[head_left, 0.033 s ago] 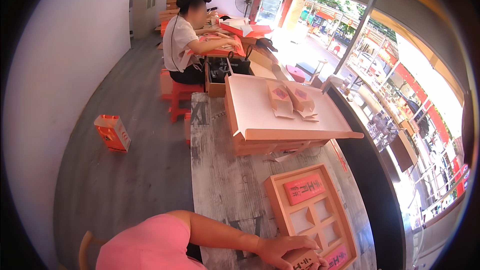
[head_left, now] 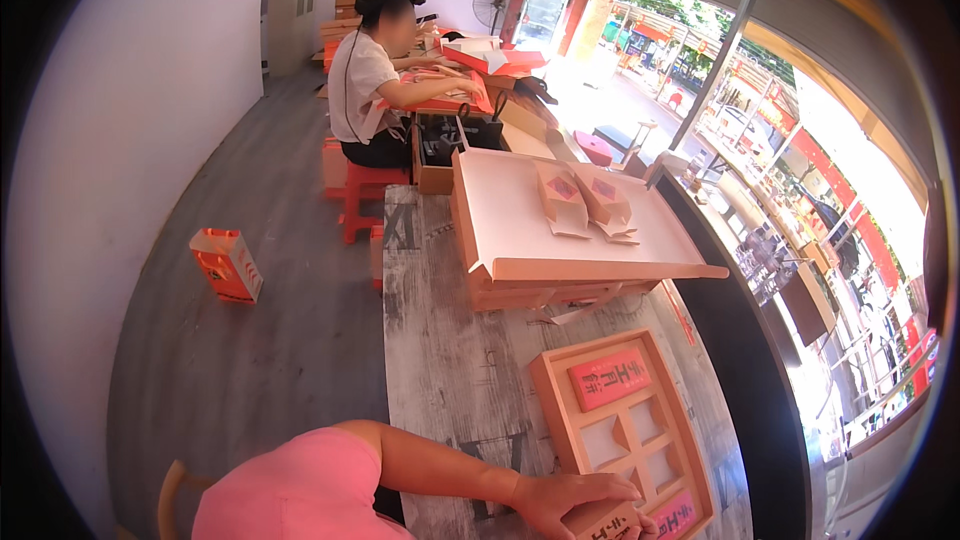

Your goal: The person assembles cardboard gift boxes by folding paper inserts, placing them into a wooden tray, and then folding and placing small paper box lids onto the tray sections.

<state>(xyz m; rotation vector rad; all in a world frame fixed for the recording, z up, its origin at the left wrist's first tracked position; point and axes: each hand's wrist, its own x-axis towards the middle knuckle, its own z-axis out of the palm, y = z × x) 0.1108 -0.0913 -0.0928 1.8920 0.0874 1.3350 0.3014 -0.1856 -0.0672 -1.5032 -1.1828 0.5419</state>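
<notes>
My left hand (head_left: 570,498) reaches across from the lower left, its arm bare below a pink sleeve. Its fingers close over a small tan box (head_left: 605,523) at the bottom edge of the view. The box sits at the near corner of a tan tray (head_left: 552,395) with square compartments, which lies on the worn grey table (head_left: 450,360). A red card (head_left: 610,378) fills the tray's far compartment, and another red card (head_left: 676,518) lies by my fingers. My right hand is out of the picture.
A stack of flat tan cartons (head_left: 520,230) stands farther along the table with two small folded boxes (head_left: 585,198) on top. A seated person (head_left: 365,90) works at the far end on a red stool (head_left: 360,185). An orange box (head_left: 226,265) lies on the floor at left.
</notes>
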